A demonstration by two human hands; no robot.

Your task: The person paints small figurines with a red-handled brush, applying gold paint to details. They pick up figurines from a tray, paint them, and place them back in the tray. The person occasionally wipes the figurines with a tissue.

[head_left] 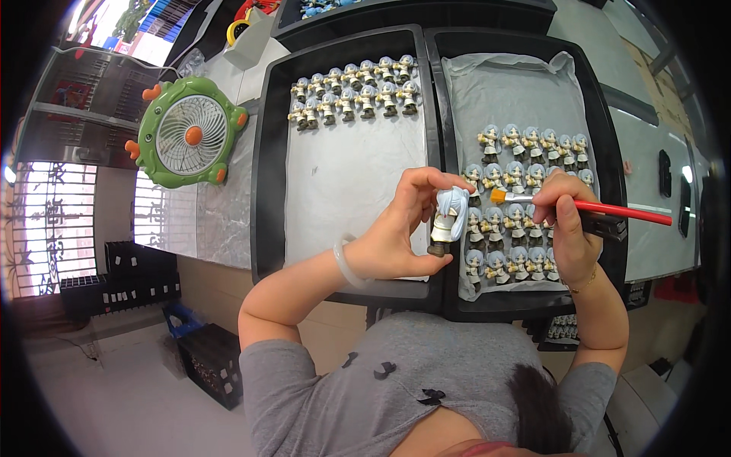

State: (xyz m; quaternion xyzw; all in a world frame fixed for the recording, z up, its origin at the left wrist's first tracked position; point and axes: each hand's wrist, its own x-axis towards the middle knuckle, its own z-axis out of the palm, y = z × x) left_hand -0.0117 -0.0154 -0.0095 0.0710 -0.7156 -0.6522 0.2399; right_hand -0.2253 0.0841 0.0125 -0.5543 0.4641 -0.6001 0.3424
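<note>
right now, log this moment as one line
left hand: holding figurine | right hand: holding red-handled brush, bristles apart from figurine | left tray: two figurine rows | right tray: four figurine rows, partly hidden

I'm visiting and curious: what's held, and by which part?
The left hand pinches a figurine at head and feet; the right hand holds a brush near its bristles.

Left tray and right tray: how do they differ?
The left tray holds two rows of figurines; the right tray holds four. The left tray's figurines are at its far end; the right tray's reach its near end. The left tray's liner looks smooth; the right tray's, wrinkled. Both hold similar blue-haired figurines.
</note>
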